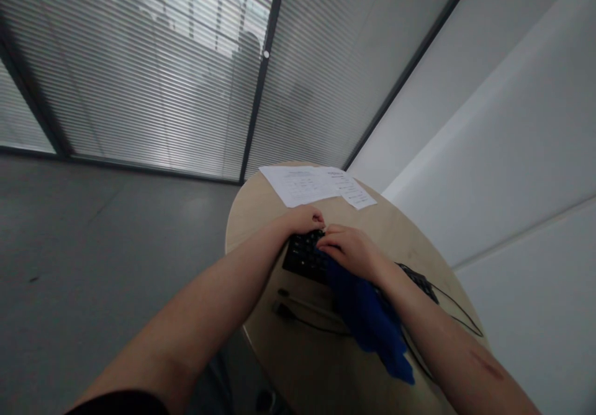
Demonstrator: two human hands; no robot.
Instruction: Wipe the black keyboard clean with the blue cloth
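Observation:
A black keyboard (305, 256) lies on a round light-wood table (261, 216). My left hand (305, 218) rests at the keyboard's far left corner, fingers curled over its edge. My right hand (351, 248) lies on top of the keyboard with its fingers closed on a blue cloth (370, 319), which trails back under my forearm towards the table's near edge. The keyboard's right end (419, 280) shows beyond my right wrist.
Two white printed sheets (310, 185) lie at the table's far side. A black cable (305, 320) runs along the table in front of the keyboard, another loops at the right. Glass walls with blinds stand behind; grey floor to the left, white wall to the right.

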